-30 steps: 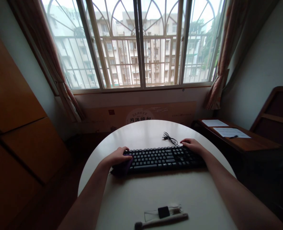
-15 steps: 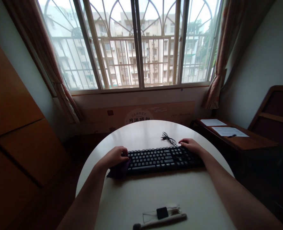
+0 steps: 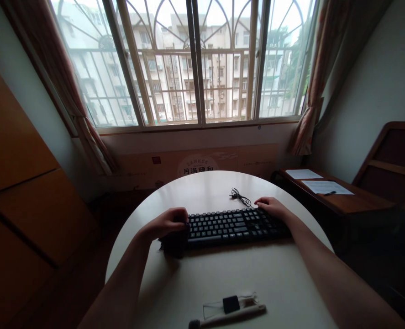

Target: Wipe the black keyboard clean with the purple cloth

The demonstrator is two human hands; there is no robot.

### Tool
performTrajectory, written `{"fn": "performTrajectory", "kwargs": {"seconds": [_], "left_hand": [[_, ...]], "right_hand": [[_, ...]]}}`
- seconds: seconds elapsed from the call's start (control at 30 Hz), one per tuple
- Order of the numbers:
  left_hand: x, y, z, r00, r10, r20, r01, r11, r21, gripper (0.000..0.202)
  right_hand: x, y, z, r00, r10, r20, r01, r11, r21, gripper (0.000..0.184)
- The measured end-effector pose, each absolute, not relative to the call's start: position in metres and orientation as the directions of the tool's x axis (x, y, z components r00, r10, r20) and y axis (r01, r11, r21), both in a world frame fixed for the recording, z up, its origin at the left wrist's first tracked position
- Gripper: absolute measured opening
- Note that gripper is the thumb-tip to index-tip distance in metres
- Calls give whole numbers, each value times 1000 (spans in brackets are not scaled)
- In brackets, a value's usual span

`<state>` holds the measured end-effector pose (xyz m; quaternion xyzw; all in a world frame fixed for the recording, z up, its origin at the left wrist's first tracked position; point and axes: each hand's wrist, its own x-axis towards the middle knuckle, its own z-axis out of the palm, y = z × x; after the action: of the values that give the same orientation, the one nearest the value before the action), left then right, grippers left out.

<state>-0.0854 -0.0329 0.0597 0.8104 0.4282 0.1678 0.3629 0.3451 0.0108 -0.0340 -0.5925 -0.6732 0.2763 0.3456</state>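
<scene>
A black keyboard (image 3: 219, 227) lies across the white round table (image 3: 188, 278). At its left end, my left hand (image 3: 170, 219) is closed on a dark purple cloth (image 3: 175, 243), which hangs over the keyboard's left side and hides the keys there. My right hand (image 3: 273, 208) grips the keyboard's right end, with the fingers at the far edge and the palm over the rightmost keys. Behind the keyboard, near my right fingers, is its coiled black cable (image 3: 240, 197).
Near the table's front lie a toothbrush-like brush (image 3: 229, 316) and a wire tool with a black square piece (image 3: 231, 304). To the right, a brown wooden stand (image 3: 366, 203) holds papers (image 3: 327, 187) and a pen. Wooden cabinets (image 3: 20, 214) stand at the left.
My left hand has shifted slightly right along the keyboard's left end, carrying the cloth with it. My right hand keeps its place on the keyboard.
</scene>
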Motion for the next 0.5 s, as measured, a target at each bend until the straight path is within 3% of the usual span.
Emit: {"fn": "performTrajectory", "kwargs": {"seconds": [0.07, 0.3, 0.5], "left_hand": [[-83, -32, 58, 555, 832, -32, 601, -374, 706, 29], [-73, -17, 34, 391, 916, 88, 830, -393, 396, 21], [-75, -19, 33, 299, 949, 96, 913, -314, 259, 43]], "right_hand": [[345, 10, -34, -57, 988, 140, 605, 146, -783, 30], [346, 12, -35, -59, 988, 141, 611, 148, -777, 28], [346, 13, -35, -62, 988, 138, 617, 147, -773, 27]]}}
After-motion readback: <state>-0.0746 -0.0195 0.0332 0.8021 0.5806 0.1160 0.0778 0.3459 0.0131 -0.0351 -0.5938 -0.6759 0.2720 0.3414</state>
